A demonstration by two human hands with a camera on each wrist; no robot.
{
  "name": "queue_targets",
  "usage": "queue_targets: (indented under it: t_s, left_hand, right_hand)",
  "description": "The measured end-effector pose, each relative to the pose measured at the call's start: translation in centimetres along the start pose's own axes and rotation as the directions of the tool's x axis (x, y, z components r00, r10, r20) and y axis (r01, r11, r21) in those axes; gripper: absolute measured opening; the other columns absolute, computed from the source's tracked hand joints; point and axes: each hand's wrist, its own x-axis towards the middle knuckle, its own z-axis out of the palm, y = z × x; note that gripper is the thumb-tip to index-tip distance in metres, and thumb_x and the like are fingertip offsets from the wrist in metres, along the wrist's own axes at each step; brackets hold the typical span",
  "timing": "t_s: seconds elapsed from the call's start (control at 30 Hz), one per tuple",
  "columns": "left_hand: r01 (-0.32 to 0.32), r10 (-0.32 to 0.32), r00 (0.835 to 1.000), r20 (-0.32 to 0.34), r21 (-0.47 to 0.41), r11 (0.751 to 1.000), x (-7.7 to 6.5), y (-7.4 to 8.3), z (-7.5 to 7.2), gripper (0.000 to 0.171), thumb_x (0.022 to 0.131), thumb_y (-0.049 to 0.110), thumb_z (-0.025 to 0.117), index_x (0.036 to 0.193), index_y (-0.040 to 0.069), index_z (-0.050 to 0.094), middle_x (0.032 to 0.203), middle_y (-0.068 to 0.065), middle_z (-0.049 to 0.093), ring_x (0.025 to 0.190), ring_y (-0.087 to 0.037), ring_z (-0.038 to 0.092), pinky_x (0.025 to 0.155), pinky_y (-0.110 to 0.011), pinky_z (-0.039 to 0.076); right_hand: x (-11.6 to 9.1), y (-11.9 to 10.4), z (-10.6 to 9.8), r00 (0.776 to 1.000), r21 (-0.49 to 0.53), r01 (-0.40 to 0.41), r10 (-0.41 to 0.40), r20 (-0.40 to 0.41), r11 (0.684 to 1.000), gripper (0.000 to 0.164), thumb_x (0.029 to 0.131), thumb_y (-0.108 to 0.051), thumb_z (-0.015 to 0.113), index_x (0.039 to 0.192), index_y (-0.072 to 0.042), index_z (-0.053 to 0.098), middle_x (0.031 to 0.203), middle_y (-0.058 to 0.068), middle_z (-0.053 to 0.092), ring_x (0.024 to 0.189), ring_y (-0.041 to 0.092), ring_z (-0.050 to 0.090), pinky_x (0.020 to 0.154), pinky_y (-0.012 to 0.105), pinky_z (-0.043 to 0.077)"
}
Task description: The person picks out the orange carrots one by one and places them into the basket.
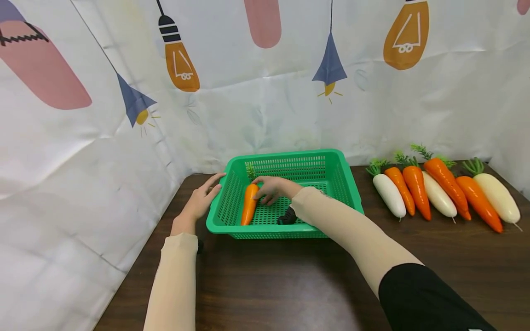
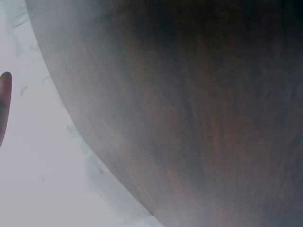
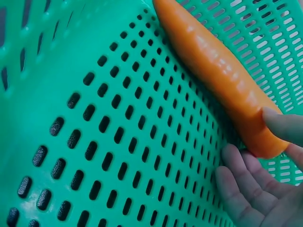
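A green plastic basket (image 1: 285, 233) with slotted walls stands on the dark wooden table. Inside it, along the left wall, lies an orange carrot (image 1: 249, 204) with a leafy green top. My right hand (image 1: 271, 189) reaches into the basket and holds the carrot by its thick end. In the right wrist view the thumb and fingers of the right hand (image 3: 265, 184) are around that end, and the carrot (image 3: 215, 71) points away along the basket floor. At the basket's left rim, my left hand (image 1: 200, 201) rests with fingers extended; only one fingertip (image 2: 4, 101) shows in the left wrist view.
To the right of the basket, several orange carrots (image 1: 416, 191) and white radishes (image 1: 389, 195) lie side by side on the table (image 1: 265, 285). A printed white cloth (image 1: 269, 105) hangs behind and at the left. A black wrist camera (image 1: 287, 216) sits under the right wrist.
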Motion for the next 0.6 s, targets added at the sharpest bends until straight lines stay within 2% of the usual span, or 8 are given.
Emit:
queue_targets:
  t_s: [0.43,0.6]
  left_hand:
    - [0.002,-0.002,1.000,0.003,-0.004,1.000,-0.13,0.23,-0.03,0.053,0.113,0.040,0.038,0.162,0.023,0.034,0.154,-0.026,0.044,0.131,-0.048,0.050,0.095,-0.065,0.045]
    - [0.005,-0.004,1.000,0.003,-0.008,1.000,0.01,0.04,0.07,0.052,0.113,0.041,0.038,0.162,0.024,0.034,0.155,-0.024,0.043,0.132,-0.047,0.050,0.097,-0.066,0.045]
  right_hand:
    - [-0.33,-0.31,-0.21,1.000,-0.115,0.002,-0.002,0.004,0.993,0.061,0.104,-0.014,0.064,0.159,-0.018,0.039,0.141,0.017,0.052,0.094,0.026,0.066,0.086,0.041,0.056]
    - [-0.60,-0.70,-0.38,1.000,-0.158,-0.002,0.005,0.017,0.988,0.061,0.105,-0.014,0.062,0.160,-0.018,0.036,0.145,0.017,0.049,0.103,0.029,0.068,0.090,0.043,0.056]
